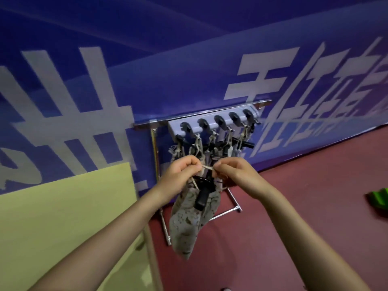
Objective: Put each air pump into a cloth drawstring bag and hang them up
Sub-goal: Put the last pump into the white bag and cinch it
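Note:
A patterned grey cloth drawstring bag (186, 219) hangs in the air below my hands, with the black handle of an air pump (202, 198) sticking out of its mouth. My left hand (182, 171) and my right hand (233, 171) each pinch the pale drawstring (206, 168), which is stretched between them. Just behind, a grey hook rail (214, 120) with several black hooks sits on a metal stand. Several other bagged pumps (210, 148) hang from its hooks.
The metal stand (156, 156) holding the rail rests against a blue banner wall with white lettering. A pale yellow tabletop (63, 217) lies at the left. Dark red floor spreads to the right, with a green object (380, 199) at the right edge.

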The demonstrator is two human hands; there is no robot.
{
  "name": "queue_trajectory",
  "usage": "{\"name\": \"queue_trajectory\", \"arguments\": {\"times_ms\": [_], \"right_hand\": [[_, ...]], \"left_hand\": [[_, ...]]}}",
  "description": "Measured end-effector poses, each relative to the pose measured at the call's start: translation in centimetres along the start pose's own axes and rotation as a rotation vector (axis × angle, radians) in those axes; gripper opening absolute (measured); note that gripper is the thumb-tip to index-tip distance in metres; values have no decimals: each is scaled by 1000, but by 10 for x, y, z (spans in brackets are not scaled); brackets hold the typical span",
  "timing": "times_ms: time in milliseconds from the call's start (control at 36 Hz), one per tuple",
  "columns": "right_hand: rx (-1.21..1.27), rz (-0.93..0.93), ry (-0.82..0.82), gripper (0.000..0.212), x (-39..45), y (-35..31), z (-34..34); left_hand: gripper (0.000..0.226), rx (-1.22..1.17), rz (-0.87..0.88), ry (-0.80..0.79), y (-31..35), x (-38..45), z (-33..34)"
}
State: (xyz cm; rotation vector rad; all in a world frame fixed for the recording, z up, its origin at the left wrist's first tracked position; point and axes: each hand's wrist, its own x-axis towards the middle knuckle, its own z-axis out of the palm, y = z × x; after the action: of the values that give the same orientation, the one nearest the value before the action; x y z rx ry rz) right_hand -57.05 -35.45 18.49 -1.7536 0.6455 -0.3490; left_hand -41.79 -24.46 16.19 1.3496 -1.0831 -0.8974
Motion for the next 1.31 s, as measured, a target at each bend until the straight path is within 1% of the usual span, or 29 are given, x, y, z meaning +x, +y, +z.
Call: {"name": "queue_trajectory", "arguments": {"times_ms": [83,139,222,306,361,417,472,528,639,750,861,972,1083,1139,1250,1306], "right_hand": [[-88,6,3,37,-5,20,-59],[-94,15,10,33,-8,35,-97],[30,64,38,21,-10,54,-147],[133,71,84,21,-7,73,-187],[176,74,99,26,-2,87,-207],[229,92,145,22,7,99,-224],[294,109,205,20,21,112,-241],[384,127,254,23,35,122,-250],[521,172,286,28,68,137,-265],[495,187,301,25,105,150,-285],[432,230,298,23,135,161,-307],[279,230,263,27,164,168,-332],[211,237,241,26,186,178,-350],[214,230,211,26,196,183,-356],[262,229,110,26,223,194,-370],[288,236,44,26,238,202,-377]], "left_hand": [[14,-13,-17,-8,-3,33,51],[20,19,-25,-31,-7,58,83],[19,48,-62,-46,-12,94,124],[27,49,-118,-3,-20,126,158],[25,61,-155,0,-27,145,176],[20,91,-162,-20,-33,167,189],[18,129,-159,-36,-37,191,198],[17,189,-142,-48,-39,212,202],[19,287,-150,-55,-54,257,209],[23,258,-207,-26,-74,301,212],[25,252,-245,-47,-87,336,215],[24,291,-262,-82,-99,365,213],[22,352,-279,-77,-108,382,218],[22,405,-300,-77,-113,388,222],[21,605,-270,-43,-119,403,222],[19,663,-264,-12,-117,410,224]]}}
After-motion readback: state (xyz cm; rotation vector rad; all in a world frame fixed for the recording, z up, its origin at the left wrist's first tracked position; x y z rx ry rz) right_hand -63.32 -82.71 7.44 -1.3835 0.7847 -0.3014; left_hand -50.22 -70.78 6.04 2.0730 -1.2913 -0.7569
